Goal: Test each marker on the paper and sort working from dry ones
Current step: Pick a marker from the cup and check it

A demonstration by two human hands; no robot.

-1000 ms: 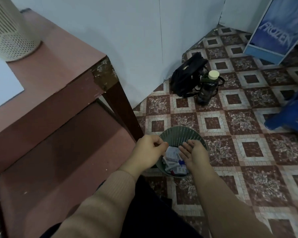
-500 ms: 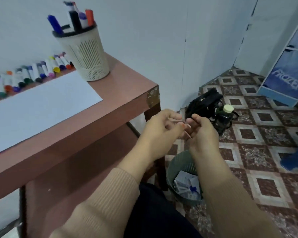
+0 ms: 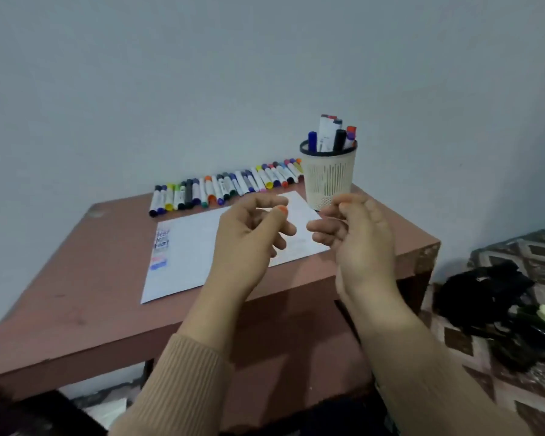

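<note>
Head view, left hand and right hand raised over table, fingers loosely curled, nothing visibly held, paper flat beneath, markers in a row along the wall, more upright in cup – back right corner

Left hand, right hand, loosely curled, over paper.

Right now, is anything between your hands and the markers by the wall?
No. The left hand and right hand hover above the paper; only that flat sheet lies before the markers. The cup stands aside.
</note>
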